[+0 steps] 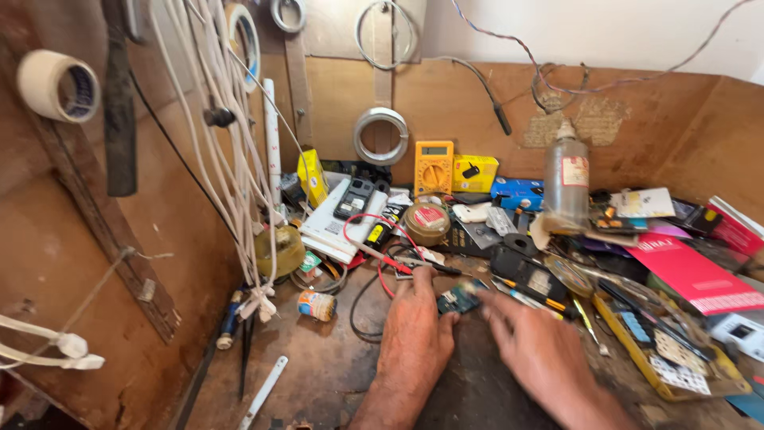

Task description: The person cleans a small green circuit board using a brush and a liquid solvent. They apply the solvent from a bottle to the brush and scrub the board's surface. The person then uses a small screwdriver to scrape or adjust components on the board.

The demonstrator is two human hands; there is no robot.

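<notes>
Circuit board (459,298), small and green-blue, sits pinched between the fingers of the left hand (415,330) and the blurred right hand (535,344), low over the desk (318,374). It looks light, stiff and fragile, best held by its edges. Behind the board lie red probe leads (382,255), and farther back stands a yellow meter (434,168).

Small teal circuit board (459,299), tilted, pinched between fingertips of both hands, just above cluttered workbench.

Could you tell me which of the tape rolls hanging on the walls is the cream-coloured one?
The roll at far left, cream outside with a blue core; the roll on the back wall is silver-grey.
</notes>
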